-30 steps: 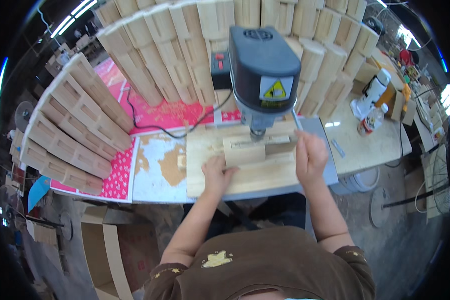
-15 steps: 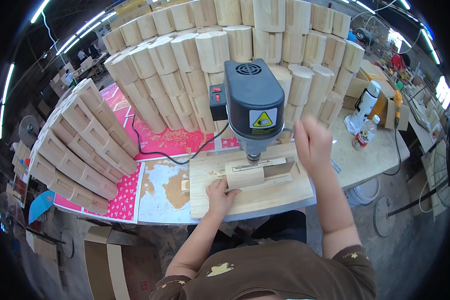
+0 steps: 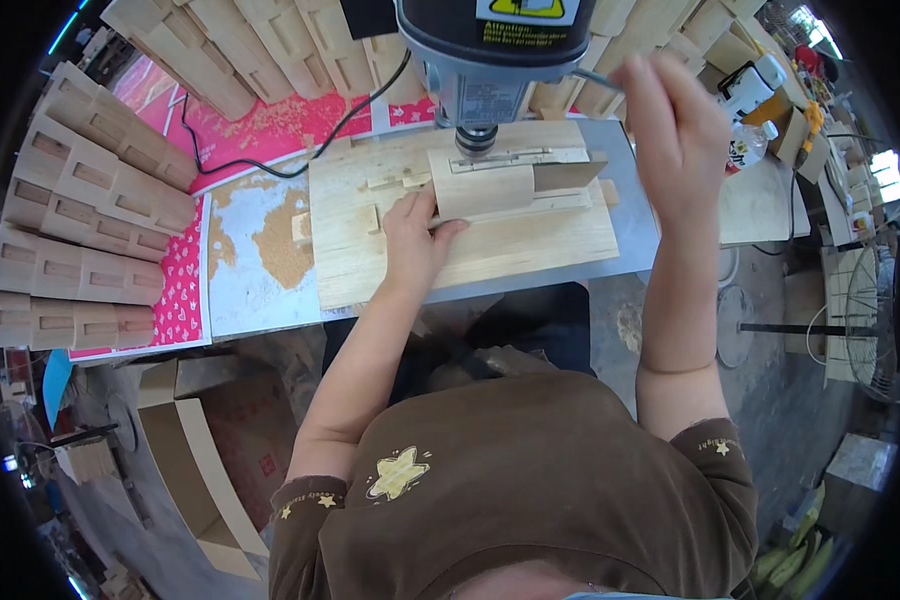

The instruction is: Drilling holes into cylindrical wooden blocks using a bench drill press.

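Head view: mid-frame, the left hand point(image 3: 417, 240) pinches a wooden block point(image 3: 485, 190), apparently steadying it beneath the drill point(image 3: 485, 90); upper right, the right hand point(image 3: 682, 140) clenches a lever point(image 3: 598, 79).

The workbench point(image 3: 232, 312) in front of you has a pale, worn top, its left part covered by a pink patterned sheet point(image 3: 182, 298) edged in white. A cream-topped side table point(image 3: 770, 218) stands to your right, with a cluttered table point(image 3: 842, 185) beyond it. Around you spreads a grey, scuffed floor point(image 3: 785, 425). On it, to your left, sits an open cardboard box point(image 3: 205, 470); to your right, a wire-grilled pedestal fan point(image 3: 867, 325) has a disc base. Daylight glares through bright window openings point(image 3: 888, 188) at your far right, while a bluish-white tube light point(image 3: 64, 34) shines at upper left against the dim surroundings.
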The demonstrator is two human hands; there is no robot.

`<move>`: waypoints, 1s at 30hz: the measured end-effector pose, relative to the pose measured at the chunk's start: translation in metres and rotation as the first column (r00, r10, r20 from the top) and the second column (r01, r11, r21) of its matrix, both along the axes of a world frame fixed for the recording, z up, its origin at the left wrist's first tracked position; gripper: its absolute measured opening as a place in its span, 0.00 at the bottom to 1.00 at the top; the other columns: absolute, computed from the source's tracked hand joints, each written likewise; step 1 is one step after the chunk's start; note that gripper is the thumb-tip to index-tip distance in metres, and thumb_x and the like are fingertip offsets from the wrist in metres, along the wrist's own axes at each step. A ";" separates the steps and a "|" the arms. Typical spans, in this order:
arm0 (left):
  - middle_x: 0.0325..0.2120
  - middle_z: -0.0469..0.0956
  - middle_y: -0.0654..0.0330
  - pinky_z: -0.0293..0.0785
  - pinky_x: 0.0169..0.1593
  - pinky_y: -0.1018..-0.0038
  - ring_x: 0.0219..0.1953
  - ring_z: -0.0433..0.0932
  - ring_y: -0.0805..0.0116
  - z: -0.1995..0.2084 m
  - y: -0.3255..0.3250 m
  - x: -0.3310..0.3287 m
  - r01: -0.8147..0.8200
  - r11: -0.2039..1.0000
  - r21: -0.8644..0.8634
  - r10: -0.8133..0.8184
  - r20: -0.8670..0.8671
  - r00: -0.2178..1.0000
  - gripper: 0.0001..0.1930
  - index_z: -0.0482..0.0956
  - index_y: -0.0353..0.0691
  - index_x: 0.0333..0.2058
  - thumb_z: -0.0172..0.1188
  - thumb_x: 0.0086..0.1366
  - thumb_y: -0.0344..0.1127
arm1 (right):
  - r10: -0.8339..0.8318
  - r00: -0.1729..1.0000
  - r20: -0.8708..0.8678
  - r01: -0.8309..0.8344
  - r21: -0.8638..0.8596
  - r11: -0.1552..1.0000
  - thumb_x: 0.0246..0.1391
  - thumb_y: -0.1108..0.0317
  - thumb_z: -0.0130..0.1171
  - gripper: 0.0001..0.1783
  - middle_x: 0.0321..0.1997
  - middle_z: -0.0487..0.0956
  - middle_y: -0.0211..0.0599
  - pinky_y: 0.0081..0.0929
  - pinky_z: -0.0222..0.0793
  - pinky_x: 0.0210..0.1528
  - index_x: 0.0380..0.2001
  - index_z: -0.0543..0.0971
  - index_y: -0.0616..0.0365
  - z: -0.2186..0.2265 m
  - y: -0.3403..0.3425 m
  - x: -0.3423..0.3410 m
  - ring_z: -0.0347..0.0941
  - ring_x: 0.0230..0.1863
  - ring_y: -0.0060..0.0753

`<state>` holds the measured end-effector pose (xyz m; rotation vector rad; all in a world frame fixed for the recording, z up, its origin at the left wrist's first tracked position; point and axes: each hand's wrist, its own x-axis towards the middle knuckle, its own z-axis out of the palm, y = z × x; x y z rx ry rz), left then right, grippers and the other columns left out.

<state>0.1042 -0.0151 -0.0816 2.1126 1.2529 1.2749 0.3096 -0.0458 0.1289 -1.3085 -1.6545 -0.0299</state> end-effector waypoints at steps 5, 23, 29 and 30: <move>0.25 0.74 0.54 0.68 0.34 0.63 0.29 0.73 0.54 0.001 -0.006 0.003 -0.006 1.000 -0.011 0.006 -0.015 1.000 0.32 0.73 0.36 0.46 0.71 0.38 0.34 | 0.019 0.996 -0.087 -0.011 0.092 0.996 0.49 0.77 0.55 0.03 0.16 0.70 0.37 0.31 0.61 0.24 0.26 0.78 0.62 -0.077 -0.021 -0.010 0.67 0.18 0.35; 0.26 0.74 0.59 0.68 0.37 0.67 0.30 0.74 0.59 0.007 -0.007 0.005 -0.007 0.994 -0.112 0.011 0.037 0.999 0.30 0.76 0.38 0.44 0.72 0.38 0.35 | -0.177 0.982 0.071 0.172 0.065 0.983 0.59 0.58 0.47 0.19 0.25 0.77 0.48 0.29 0.67 0.32 0.32 0.77 0.66 0.047 0.070 -0.003 0.75 0.28 0.35; 0.27 0.72 0.61 0.69 0.37 0.70 0.30 0.75 0.66 0.008 -0.009 0.001 -0.060 0.976 -0.211 0.086 0.120 0.989 0.26 0.78 0.38 0.39 0.74 0.37 0.35 | 0.021 0.996 -0.086 -0.016 0.065 0.998 0.57 0.63 0.50 0.13 0.24 0.76 0.43 0.31 0.66 0.31 0.32 0.76 0.64 -0.002 0.083 0.010 0.72 0.28 0.35; 0.29 0.72 0.61 0.70 0.36 0.72 0.30 0.74 0.67 0.012 -0.009 0.000 -0.040 0.981 -0.191 0.057 0.082 0.995 0.25 0.78 0.37 0.38 0.74 0.37 0.34 | 0.079 0.995 -0.062 -0.070 0.136 0.988 0.54 0.65 0.54 0.10 0.20 0.73 0.42 0.34 0.64 0.28 0.30 0.75 0.62 -0.021 0.071 0.019 0.70 0.24 0.40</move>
